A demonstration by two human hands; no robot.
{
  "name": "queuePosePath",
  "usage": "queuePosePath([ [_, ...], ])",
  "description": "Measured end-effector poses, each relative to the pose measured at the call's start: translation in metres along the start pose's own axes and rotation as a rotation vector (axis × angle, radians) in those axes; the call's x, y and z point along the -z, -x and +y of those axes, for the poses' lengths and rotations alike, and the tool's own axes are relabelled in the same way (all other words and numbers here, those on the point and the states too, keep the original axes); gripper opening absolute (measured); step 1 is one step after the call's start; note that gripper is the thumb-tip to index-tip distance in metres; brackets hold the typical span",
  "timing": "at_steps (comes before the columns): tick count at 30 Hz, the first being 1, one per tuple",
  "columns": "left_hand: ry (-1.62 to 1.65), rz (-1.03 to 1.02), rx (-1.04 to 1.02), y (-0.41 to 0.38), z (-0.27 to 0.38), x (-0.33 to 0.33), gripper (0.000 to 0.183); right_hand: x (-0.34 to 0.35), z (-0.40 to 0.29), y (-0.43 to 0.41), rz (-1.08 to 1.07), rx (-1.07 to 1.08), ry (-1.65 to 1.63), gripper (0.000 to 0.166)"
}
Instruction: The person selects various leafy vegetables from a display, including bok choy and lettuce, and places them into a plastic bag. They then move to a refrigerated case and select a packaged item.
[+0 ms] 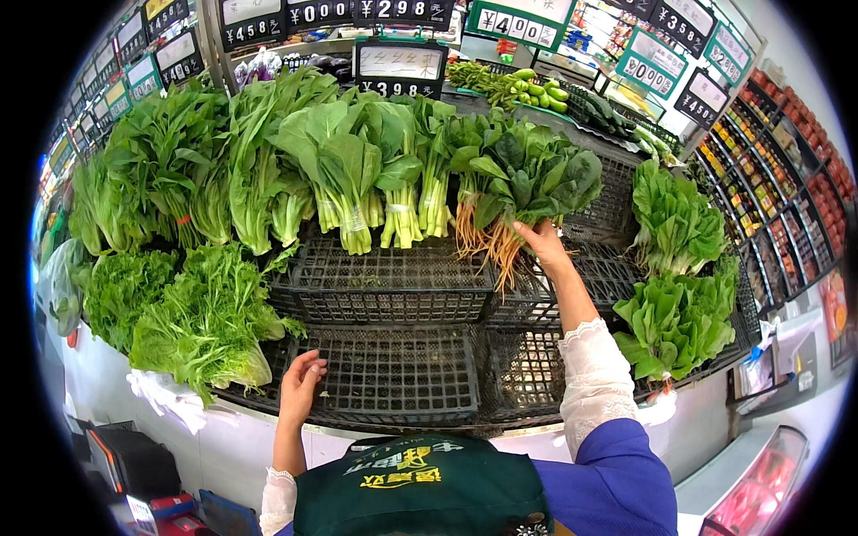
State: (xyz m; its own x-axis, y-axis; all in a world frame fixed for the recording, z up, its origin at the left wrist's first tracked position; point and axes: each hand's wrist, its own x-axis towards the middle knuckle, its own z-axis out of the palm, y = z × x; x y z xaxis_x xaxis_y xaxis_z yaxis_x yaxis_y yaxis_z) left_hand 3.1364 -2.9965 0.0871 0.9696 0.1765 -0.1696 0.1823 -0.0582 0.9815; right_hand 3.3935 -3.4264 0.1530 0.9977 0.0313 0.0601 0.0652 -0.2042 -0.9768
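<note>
My right hand point(544, 246) grips a bunch of spinach point(529, 167) just above its long orange-brown roots. Its dark leaves fan out over the shelf, and the roots hang past the edge of an upturned black plastic crate point(389, 271). Another spinach bunch point(471, 208) lies close on its left. To the left of that, taped bundles of leafy greens point(352, 194) lean in a row. My left hand point(301, 382) holds nothing, its fingers loosely curled, over the front left edge of a lower black mesh crate point(402, 372).
Frilly lettuce point(208, 315) spreads at the front left. Pale green lettuce bunches point(680, 321) sit at the right. Price signs point(400, 68) hang along the back, near green gourds point(539, 90). A glass-fronted case point(764, 486) stands at the lower right.
</note>
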Motion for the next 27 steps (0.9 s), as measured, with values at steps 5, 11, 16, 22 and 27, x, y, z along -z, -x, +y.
queuePosePath([
  [5, 0.012, -0.023, 0.0, -0.001, -0.001, -0.004, 0.03, -0.003, -0.008, 0.007, 0.004, 0.008, -0.082, 0.083],
  [11, 0.0, -0.018, 0.019, 0.005, 0.002, 0.0, 0.031, 0.0, -0.023, 0.012, 0.0, 0.002, 0.001, 0.082],
  [16, 0.009, -0.021, 0.014, 0.003, -0.002, -0.001, 0.031, 0.01, -0.02, 0.011, -0.049, -0.114, -0.022, 0.083],
  [22, 0.015, -0.035, 0.011, 0.002, -0.001, -0.003, 0.03, 0.015, -0.013, 0.012, -0.061, -0.127, -0.059, 0.08],
  [27, 0.048, -0.022, 0.012, 0.004, -0.003, 0.0, 0.031, 0.013, -0.016, 0.015, -0.104, -0.112, -0.092, 0.076],
])
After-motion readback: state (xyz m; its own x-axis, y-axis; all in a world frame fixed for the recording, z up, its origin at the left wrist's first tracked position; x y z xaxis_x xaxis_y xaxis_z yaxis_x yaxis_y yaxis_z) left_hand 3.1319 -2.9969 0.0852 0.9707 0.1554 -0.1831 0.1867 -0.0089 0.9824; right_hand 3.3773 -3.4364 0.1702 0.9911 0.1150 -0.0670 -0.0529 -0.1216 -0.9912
